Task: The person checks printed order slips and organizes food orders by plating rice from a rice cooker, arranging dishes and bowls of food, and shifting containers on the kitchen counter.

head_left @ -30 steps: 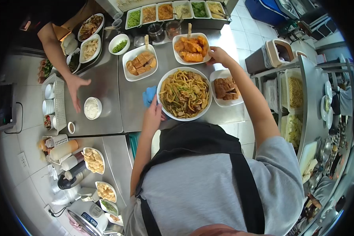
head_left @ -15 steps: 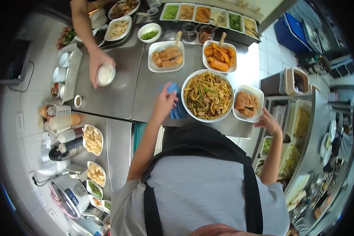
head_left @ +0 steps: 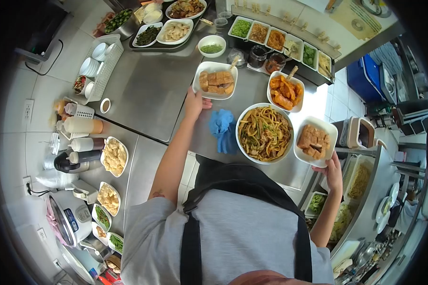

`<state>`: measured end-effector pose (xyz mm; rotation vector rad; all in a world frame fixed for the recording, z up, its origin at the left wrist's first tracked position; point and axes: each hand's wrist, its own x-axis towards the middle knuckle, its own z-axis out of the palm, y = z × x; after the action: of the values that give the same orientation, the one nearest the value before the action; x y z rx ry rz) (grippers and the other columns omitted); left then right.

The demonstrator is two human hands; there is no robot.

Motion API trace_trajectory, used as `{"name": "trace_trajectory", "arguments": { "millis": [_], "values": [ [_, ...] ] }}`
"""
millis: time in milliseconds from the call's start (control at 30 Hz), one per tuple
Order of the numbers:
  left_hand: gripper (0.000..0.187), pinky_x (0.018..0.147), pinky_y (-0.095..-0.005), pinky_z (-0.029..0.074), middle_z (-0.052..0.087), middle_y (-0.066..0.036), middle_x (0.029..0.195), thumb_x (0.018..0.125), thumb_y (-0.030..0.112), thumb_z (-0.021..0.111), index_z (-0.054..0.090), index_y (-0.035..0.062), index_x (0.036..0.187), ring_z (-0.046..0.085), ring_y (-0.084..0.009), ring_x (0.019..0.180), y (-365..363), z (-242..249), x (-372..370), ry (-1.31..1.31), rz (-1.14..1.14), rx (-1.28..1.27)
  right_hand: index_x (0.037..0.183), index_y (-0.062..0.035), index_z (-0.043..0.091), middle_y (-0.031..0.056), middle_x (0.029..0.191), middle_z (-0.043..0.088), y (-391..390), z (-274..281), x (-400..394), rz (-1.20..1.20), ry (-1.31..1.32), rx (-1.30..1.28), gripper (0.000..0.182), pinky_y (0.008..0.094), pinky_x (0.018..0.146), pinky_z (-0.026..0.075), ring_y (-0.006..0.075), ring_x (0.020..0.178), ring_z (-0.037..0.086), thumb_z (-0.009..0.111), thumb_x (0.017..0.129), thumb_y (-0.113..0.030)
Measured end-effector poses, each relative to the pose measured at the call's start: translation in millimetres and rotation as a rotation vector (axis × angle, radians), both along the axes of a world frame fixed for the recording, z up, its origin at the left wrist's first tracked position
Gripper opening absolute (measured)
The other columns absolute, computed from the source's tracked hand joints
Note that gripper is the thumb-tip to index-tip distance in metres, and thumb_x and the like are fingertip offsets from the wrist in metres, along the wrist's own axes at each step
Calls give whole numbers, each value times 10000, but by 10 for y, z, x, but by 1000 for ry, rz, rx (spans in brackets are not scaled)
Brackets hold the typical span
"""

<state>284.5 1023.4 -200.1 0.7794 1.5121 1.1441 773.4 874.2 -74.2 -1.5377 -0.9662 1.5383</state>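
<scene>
My left hand (head_left: 196,103) grips the lower left corner of a square white bowl (head_left: 193,83) holding a sliced, golden-brown block, with a wooden clothespin on its rim. My right hand (head_left: 333,172) has hold of the lower right edge of another square white bowl (head_left: 335,135) with similar brown slices. This one looks tilted and slightly raised. Between the hands stands a round white bowl of thick noodles (head_left: 265,133) with meat and greens. A crumpled blue cloth (head_left: 221,126) lies left of the noodles.
Behind the noodles sits a clipped bowl of orange-coated pieces (head_left: 285,92). A rack of topping trays (head_left: 277,40) lines the back. To the left are a white basket (head_left: 104,66), sauce bottles (head_left: 83,125) and a rice cooker (head_left: 71,218). Food bins (head_left: 361,178) stand at right.
My left hand has moved from the blue cloth to the sliced-block bowl. My right hand's bowl looks nearer the camera. The other person's arm and rice bowl have left their spot; the view has shifted.
</scene>
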Motion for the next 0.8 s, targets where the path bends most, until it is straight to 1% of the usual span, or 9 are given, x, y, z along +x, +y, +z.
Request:
{"name": "trace_trajectory", "arguments": {
  "millis": [167, 267, 467, 500, 567, 633, 700, 767, 800],
  "values": [
    [408, 517, -311, 571, 610, -166, 791, 937, 77, 293, 238, 22, 1337, 632, -213, 580, -92, 75, -364, 10, 61, 7, 1393, -11, 276, 195, 1246, 498, 724, 242, -909, 142, 132, -18, 469, 369, 786, 579, 303, 1014, 611, 346, 934, -77],
    [427, 531, -311, 572, 612, -168, 804, 938, 79, 300, 226, 28, 1356, 635, -212, 592, -42, 7, -557, -12, 56, 30, 1405, 2, 224, 223, 1256, 471, 1259, 83, -1476, 250, 263, -128, 525, 378, 857, 553, 346, 1002, 609, 342, 893, -21],
    [444, 468, -312, 561, 630, -141, 715, 956, 94, 325, 227, 39, 1386, 632, -199, 520, 62, 21, -673, 67, 92, 23, 1366, 9, 277, 232, 1261, 462, 2067, -495, -2157, 340, 450, -228, 494, 398, 889, 536, 380, 1074, 561, 364, 879, 9],
    [456, 457, -314, 559, 634, -136, 698, 957, 100, 338, 223, 42, 1395, 633, -197, 512, 53, -34, -689, 33, 120, 42, 1345, 15, 305, 230, 1277, 451, 2230, -730, -2095, 648, 237, 65, 496, 426, 919, 514, 368, 1111, 538, 381, 854, 17],
    [486, 465, -314, 562, 641, -141, 701, 953, 112, 367, 214, 49, 1410, 643, -191, 530, 55, -27, -676, 116, 137, 13, 1317, 35, 333, 206, 1304, 441, 2249, -692, -2265, 499, 424, -228, 496, 466, 989, 459, 337, 1184, 489, 384, 824, 39],
    [482, 436, -329, 556, 640, -143, 684, 933, 71, 378, 241, 36, 1393, 645, -215, 517, 89, -5, -685, 101, 125, 22, 1334, 35, 309, 189, 1314, 439, 2319, -875, -2277, 548, 387, -210, 515, 472, 1003, 445, 336, 1199, 475, 370, 822, 47],
    [549, 455, -312, 550, 649, -136, 715, 949, 158, 419, 184, 65, 1437, 637, -190, 526, 57, 109, -721, 108, 67, 0, 1367, 14, 269, 189, 1313, 441, 2307, -807, -2306, 588, 380, -207, 527, 453, 1001, 448, 332, 1200, 473, 398, 857, -2],
    [590, 461, -300, 537, 655, -124, 738, 938, 201, 466, 183, 66, 1438, 633, -175, 533, -51, 199, -745, 171, 39, -15, 1356, 3, 296, 203, 1260, 496, 2307, -532, -2237, 636, 398, -307, 517, 395, 919, 501, 296, 1151, 533, 495, 887, -88],
    [612, 463, -295, 531, 658, -118, 749, 933, 223, 490, 182, 67, 1438, 631, -167, 536, -132, 255, -758, 202, 28, -23, 1358, 0, 301, 196, 1205, 529, 2345, -556, -2092, 597, 107, -224, 554, 367, 874, 515, 287, 1063, 575, 540, 874, -127]
  ]
}}
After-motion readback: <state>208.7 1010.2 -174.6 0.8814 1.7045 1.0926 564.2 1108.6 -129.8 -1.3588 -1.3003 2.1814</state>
